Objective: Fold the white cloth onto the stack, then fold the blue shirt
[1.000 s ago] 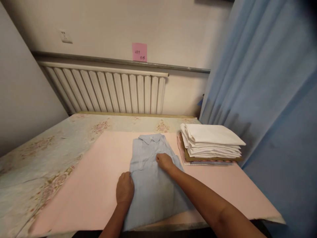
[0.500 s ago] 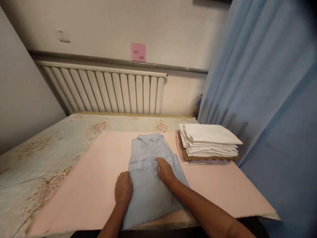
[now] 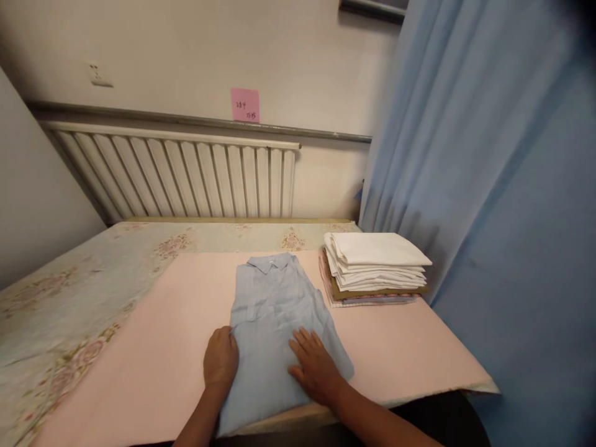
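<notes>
Head view: the blue shirt [image 3: 261, 372] lies on the pink sheet [image 3: 162, 335], collar [image 3: 269, 264] farthest. The left hand [image 3: 221, 358] curls at its edge, pinching or not I cannot tell; the right hand [image 3: 314, 366] rests open upon it. Flat, outward strokes would likely smooth it best.

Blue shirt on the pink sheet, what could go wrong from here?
Creases across the blue shirt might set if the right hand presses them. Its lower edge lies near the front of the pink sheet, so a tug from the left hand might drag it over. The folded stack nearby might shift if bumped.
</notes>
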The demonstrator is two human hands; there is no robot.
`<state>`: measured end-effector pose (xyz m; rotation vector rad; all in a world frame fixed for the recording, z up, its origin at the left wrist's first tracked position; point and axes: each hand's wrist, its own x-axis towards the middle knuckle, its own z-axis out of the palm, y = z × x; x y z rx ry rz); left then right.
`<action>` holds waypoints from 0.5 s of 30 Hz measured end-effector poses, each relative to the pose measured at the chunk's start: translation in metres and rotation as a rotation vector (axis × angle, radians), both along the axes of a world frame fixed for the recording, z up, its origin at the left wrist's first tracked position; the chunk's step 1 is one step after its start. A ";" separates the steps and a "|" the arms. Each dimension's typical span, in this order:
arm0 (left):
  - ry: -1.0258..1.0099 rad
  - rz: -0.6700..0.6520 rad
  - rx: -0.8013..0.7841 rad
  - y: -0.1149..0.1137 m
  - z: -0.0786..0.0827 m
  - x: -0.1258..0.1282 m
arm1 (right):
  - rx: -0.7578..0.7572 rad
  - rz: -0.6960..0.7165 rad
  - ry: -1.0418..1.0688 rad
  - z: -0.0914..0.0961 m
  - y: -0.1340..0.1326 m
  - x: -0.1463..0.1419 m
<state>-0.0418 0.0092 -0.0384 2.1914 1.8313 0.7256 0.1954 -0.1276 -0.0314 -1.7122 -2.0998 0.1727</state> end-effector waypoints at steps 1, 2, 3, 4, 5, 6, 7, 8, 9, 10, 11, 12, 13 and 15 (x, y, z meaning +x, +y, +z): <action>-0.018 0.002 -0.014 0.000 0.001 0.000 | 0.003 -0.003 -0.003 -0.001 0.000 0.000; -0.038 0.005 -0.030 0.000 0.002 -0.001 | 0.008 -0.010 -0.003 -0.002 0.001 0.000; -0.061 0.010 -0.052 0.000 0.003 -0.001 | 0.013 -0.016 -0.003 -0.003 0.002 0.000; -0.086 0.015 -0.080 0.002 0.004 -0.003 | 0.017 -0.018 -0.001 -0.003 0.002 0.000; -0.114 0.020 -0.115 0.004 0.006 -0.004 | 0.019 -0.016 0.001 -0.003 0.002 0.000; -0.143 0.022 -0.158 0.008 0.008 -0.006 | 0.019 -0.014 0.004 -0.003 0.002 0.000; -0.176 0.018 -0.206 0.012 0.010 -0.009 | 0.016 -0.011 0.007 -0.003 0.002 0.000; -0.211 0.007 -0.256 0.017 0.013 -0.011 | 0.013 -0.010 0.010 -0.003 0.002 0.000; -0.249 -0.007 -0.307 0.022 0.016 -0.014 | 0.010 -0.010 0.014 -0.003 0.001 0.000; -0.287 -0.022 -0.357 0.027 0.019 -0.018 | 0.008 -0.010 0.019 -0.003 0.001 0.000; -0.326 -0.035 -0.406 0.032 0.023 -0.021 | 0.007 -0.011 0.024 -0.003 0.001 0.000; -0.364 -0.043 -0.454 0.036 0.027 -0.025 | 0.008 -0.013 0.028 -0.004 0.001 0.000; -0.399 -0.047 -0.500 0.039 0.030 -0.028 | 0.011 -0.015 0.032 -0.004 0.001 0.000; -0.455 -0.039 -0.575 0.042 0.037 -0.033 | 0.018 -0.016 0.038 -0.006 0.001 0.000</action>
